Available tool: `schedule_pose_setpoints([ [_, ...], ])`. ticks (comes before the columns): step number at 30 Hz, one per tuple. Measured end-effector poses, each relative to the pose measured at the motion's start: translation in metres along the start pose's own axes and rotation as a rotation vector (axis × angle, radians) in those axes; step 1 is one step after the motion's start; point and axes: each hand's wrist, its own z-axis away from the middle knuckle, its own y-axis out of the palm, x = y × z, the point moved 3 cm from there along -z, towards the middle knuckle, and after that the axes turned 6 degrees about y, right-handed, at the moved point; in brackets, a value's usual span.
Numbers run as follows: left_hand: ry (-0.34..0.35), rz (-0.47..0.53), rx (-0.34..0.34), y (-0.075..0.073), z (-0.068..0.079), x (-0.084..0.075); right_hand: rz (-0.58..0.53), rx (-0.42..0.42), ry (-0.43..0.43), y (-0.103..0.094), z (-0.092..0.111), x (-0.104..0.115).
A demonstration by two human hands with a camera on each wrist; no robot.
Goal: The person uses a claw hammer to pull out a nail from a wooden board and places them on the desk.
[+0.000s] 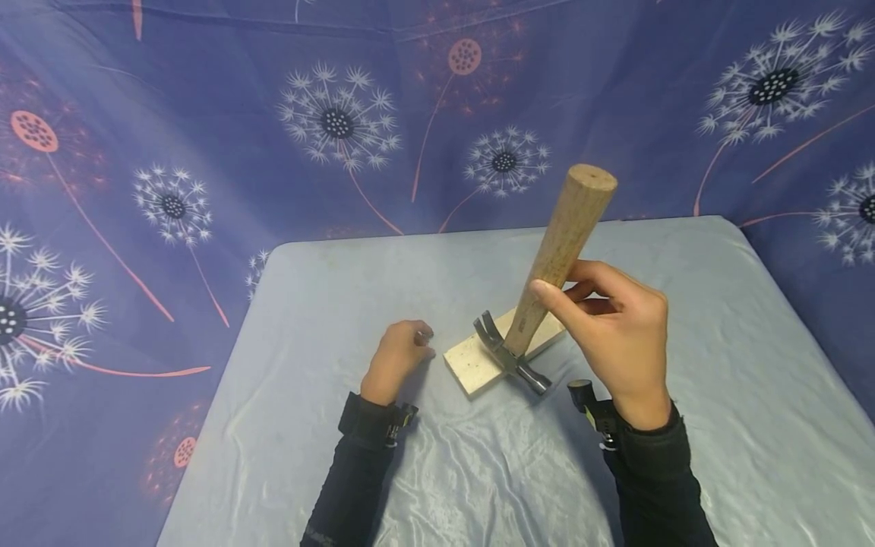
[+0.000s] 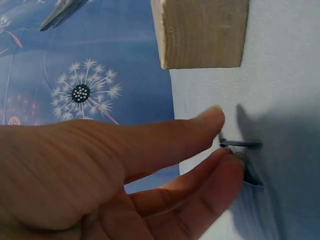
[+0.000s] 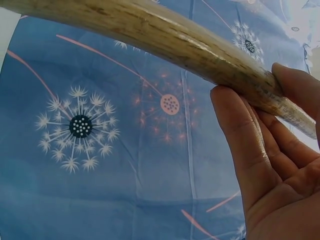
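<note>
My right hand (image 1: 618,334) holds a claw hammer by its wooden handle (image 1: 567,228), thumb on one side and fingers on the other. The handle slants upward. Its metal head (image 1: 513,361) is lowermost, over a pale wooden block (image 1: 472,368), which it overlaps in the head view. To the left of the block, my left hand (image 1: 399,357) has its thumb and fingers curled toward each other. A dark nail (image 2: 242,143) shows at those fingertips in the left wrist view, close over the tabletop.
A light blue-grey cloth (image 1: 307,304) covers the table, wrinkled toward the near side. Behind it and along the sides hangs a blue curtain (image 1: 424,152) with a dandelion print. Both wrists carry small black cameras, the right one's (image 1: 581,391) near the hammer head.
</note>
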Motion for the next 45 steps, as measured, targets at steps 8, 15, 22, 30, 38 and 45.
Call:
schedule_pose_setpoints([
  [8, 0.169, -0.033, -0.068, -0.013, 0.007, -0.013, -0.027, 0.02, 0.016, 0.003, -0.001, -0.001],
  [15, 0.406, 0.116, -0.214, -0.028, 0.014, -0.035, -0.079, 0.067, -0.02, 0.007, 0.0, -0.001],
  [22, 0.611, 0.283, -0.156, -0.034, 0.027, -0.063, -0.122, 0.124, -0.058, 0.017, 0.0, 0.002],
  [30, 0.702, 0.334, -0.14, -0.036, 0.042, -0.084, -0.175, 0.197, -0.1, 0.029, 0.003, 0.009],
  [38, 0.68, 0.459, -0.084, -0.036, 0.046, -0.087, -0.219, 0.229, -0.095, 0.042, 0.008, 0.013],
  [45, 0.687, 0.466, -0.04, -0.037, 0.045, -0.085, -0.229, 0.237, -0.103, 0.045, 0.012, 0.012],
])
